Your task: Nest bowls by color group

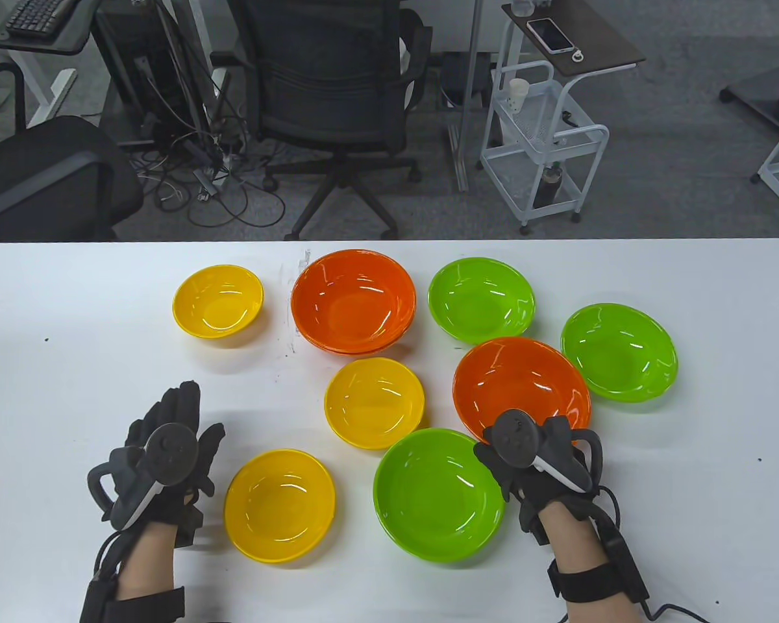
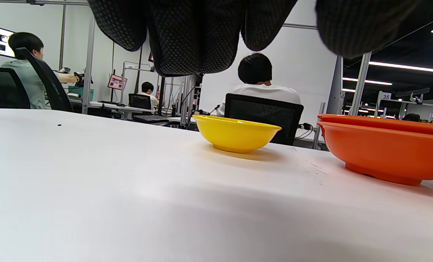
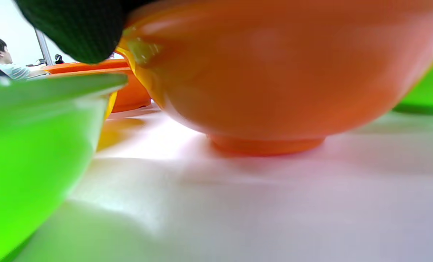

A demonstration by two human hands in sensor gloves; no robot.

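Several bowls stand on the white table (image 1: 71, 363). A yellow bowl (image 1: 217, 302) is at the back left, also in the left wrist view (image 2: 236, 136). Two nested orange bowls (image 1: 354, 302) stand beside it (image 2: 387, 149). A single orange bowl (image 1: 521, 389) stands right of centre. My right hand (image 1: 532, 448) holds its near rim; a fingertip (image 3: 78, 32) lies on the rim and the bowl's foot (image 3: 267, 143) rests on the table. My left hand (image 1: 169, 448) is open and empty, its fingers (image 2: 187, 36) spread above the table, left of the near yellow bowl (image 1: 279, 496).
A third yellow bowl (image 1: 374, 402) sits mid-table. Green bowls stand at the back (image 1: 480, 300), at the right (image 1: 618, 352) and near me (image 1: 438, 494), the last close to my right hand (image 3: 31, 145). Office chairs and a cart stand beyond the far edge.
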